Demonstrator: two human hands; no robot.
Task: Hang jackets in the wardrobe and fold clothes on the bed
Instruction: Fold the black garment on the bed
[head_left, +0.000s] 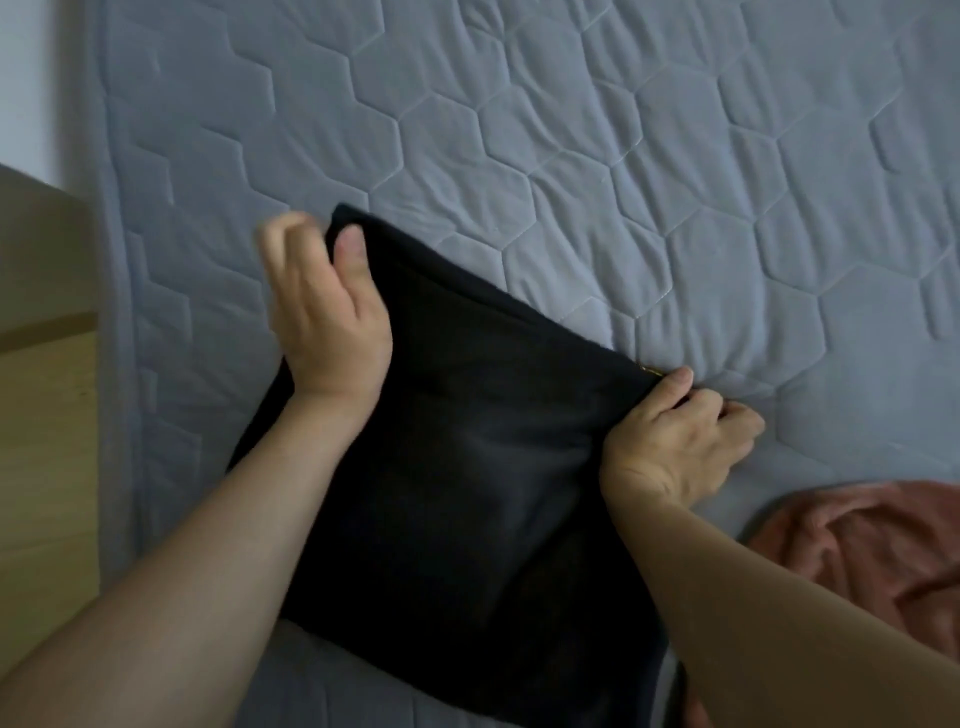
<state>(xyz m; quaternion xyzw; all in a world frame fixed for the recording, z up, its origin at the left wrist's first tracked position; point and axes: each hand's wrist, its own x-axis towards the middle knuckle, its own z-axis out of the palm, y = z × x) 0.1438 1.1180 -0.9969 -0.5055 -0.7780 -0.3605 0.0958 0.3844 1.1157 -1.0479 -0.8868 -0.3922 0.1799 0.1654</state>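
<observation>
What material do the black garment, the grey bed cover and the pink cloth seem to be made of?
Black garment: matte woven or knit fabric, probably cotton; no sheen.
Grey bed cover: smooth padded textile, stitched in hexagons.
Pink cloth: soft, fuzzy, perhaps fleece or terry; blurred.

Home bedroom (quilted grey bed (597, 130))

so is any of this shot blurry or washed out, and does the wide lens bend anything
Head view: the left hand has motion-smeared fingertips, while the right hand is sharper; the black garment is so dark its folds barely show; the bed edge curves near the frame's left side; light is soft, without glare.
</observation>
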